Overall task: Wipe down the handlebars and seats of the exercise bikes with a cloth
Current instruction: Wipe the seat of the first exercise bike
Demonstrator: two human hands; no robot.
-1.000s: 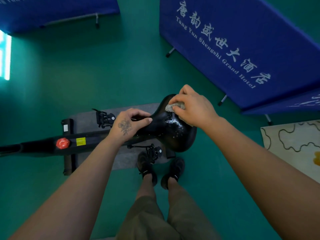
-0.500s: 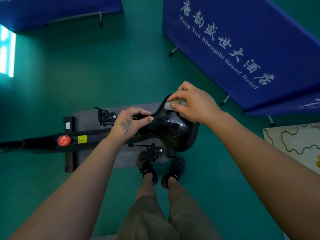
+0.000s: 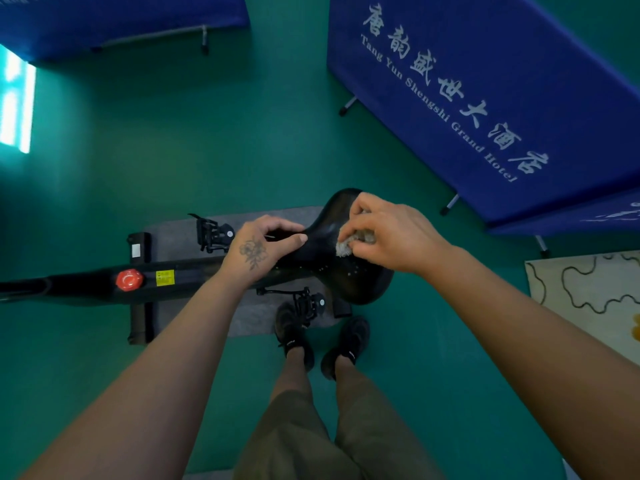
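Observation:
A black exercise bike [image 3: 187,277] lies below me, its frame running left to right with a red knob [image 3: 129,279]. Its glossy black seat [image 3: 360,285] is at the right end, speckled with droplets. My right hand [image 3: 391,233] presses a small pale cloth [image 3: 348,244] onto the middle of the seat. My left hand [image 3: 263,247], with a flower tattoo, grips the narrow nose of the seat. The handlebars are out of view to the left.
The bike stands on a grey mat [image 3: 180,233] on a green floor. Blue banner stands [image 3: 485,98] rise close behind the seat on the right, another [image 3: 121,19] at top left. A pale patterned rug [image 3: 588,292] lies at the right. My feet [image 3: 322,341] are beside the pedal [image 3: 306,303].
My right hand has slid the cloth from the seat's far upper edge toward its middle. My left hand stays on the seat's nose.

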